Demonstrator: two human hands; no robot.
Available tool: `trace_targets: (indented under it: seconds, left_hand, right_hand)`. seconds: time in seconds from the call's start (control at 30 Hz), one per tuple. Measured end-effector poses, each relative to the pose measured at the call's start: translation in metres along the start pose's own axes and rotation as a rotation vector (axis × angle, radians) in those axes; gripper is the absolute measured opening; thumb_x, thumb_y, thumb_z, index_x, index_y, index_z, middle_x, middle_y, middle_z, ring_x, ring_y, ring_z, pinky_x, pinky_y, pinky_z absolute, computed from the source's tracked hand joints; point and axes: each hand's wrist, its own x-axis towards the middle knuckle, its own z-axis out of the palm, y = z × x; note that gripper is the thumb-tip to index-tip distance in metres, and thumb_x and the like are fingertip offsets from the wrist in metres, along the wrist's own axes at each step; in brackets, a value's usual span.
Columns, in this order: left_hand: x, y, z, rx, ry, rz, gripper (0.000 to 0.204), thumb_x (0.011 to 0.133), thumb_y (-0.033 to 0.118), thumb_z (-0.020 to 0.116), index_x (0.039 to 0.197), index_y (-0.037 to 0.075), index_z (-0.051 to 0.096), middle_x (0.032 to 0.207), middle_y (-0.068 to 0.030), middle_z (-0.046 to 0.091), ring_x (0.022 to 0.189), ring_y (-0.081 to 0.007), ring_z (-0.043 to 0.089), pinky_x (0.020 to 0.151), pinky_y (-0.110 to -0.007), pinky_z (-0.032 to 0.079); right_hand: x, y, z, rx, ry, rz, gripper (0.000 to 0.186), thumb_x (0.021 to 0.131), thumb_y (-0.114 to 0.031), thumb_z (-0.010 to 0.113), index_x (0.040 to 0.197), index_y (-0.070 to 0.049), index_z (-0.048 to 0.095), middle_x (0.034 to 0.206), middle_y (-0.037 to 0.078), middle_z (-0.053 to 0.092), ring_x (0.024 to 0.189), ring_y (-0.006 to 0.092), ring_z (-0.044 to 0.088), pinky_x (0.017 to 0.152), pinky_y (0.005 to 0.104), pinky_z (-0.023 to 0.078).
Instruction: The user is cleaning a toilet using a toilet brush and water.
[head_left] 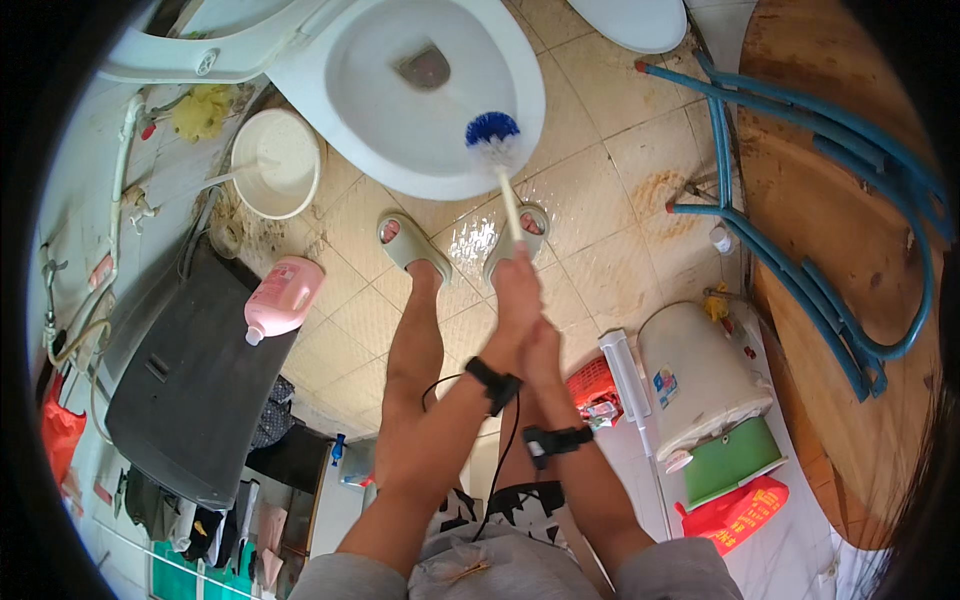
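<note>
"Biggest first: what's around?"

"White toilet (522,80) at twelve o'clock, pale bucket (280,212) at ten. Between toilet and person, the brush (507,190), pointing to twelve, blue and white bristles over the toilet's front rim. Touching it or just above, I can't tell."

"And the grip?"

"Left hand (518,285) wrapped round the brush handle. Right hand (542,358) sits against it at six o'clock; whether it grips too, I can't tell."

"Anything to worry about?"

"The tiles (590,200). That shiny patch (475,240) between the slippers (412,245) looks wet, so a foot could slide if weight shifts. A quick flick of wet bristles might spatter bare toes."

"Any writing?"

"A small blue picture label on the whitish tub (695,365) at four o'clock, pale marks on the pink bottle (285,298) at nine, too small to read, and yellow characters across the red packet (735,510) at five."
</note>
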Motion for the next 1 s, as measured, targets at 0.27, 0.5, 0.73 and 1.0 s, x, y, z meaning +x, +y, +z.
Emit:
trace_targets:
  seconds: [0.27, 0.5, 0.73, 1.0]
  left_hand:
    - [-0.049, 0.0, -0.044, -0.247, -0.014, -0.565, 0.052, 0.103, 0.035, 0.031, 0.07, 0.0, 0.051, 0.05, -0.0103, 0.044, 0.043, -0.0227, 0.048, 0.042, -0.039, 0.039]
    - [-0.018, 0.035, -0.009, 0.124, 0.16, -0.185, 0.053, 0.103, 0.036, 0.032, 0.066, 0.0, 0.045, 0.054, -0.0038, 0.041, 0.045, -0.0187, 0.045, 0.04, -0.034, 0.04]
    - [-0.018, 0.043, 0.019, 0.103, 0.128, -0.219, 0.044, 0.102, 0.027, 0.035, 0.082, -0.007, 0.056, 0.082, -0.0182, 0.05, 0.077, -0.0308, 0.052, 0.065, -0.042, 0.041]
    - [0.129, 0.1, -0.033, -0.121, 0.055, -0.345, 0.072, 0.101, 0.046, 0.029, 0.074, -0.013, 0.06, 0.071, -0.0352, 0.058, 0.076, -0.0509, 0.058, 0.069, -0.054, 0.044]
  right_hand:
    - [-0.043, -0.033, 0.026, -0.386, -0.27, 0.055, 0.031, 0.095, -0.018, 0.046, 0.109, 0.006, 0.06, 0.089, 0.026, 0.066, 0.084, 0.0318, 0.066, 0.072, 0.0392, 0.051]
    - [-0.014, -0.046, -0.011, -0.022, 0.035, -0.183, 0.031, 0.094, -0.019, 0.051, 0.107, 0.007, 0.06, 0.087, 0.017, 0.069, 0.084, 0.0209, 0.065, 0.074, 0.0341, 0.051]
    - [-0.031, -0.052, -0.021, -0.072, -0.031, 0.117, 0.027, 0.093, -0.014, 0.053, 0.111, 0.006, 0.06, 0.099, 0.02, 0.069, 0.098, 0.0229, 0.066, 0.083, 0.036, 0.05]
    - [0.104, -0.102, 0.005, -0.094, 0.042, -0.104, 0.03, 0.095, -0.019, 0.047, 0.096, 0.007, 0.061, 0.086, 0.022, 0.068, 0.082, 0.0326, 0.067, 0.068, 0.0449, 0.049]
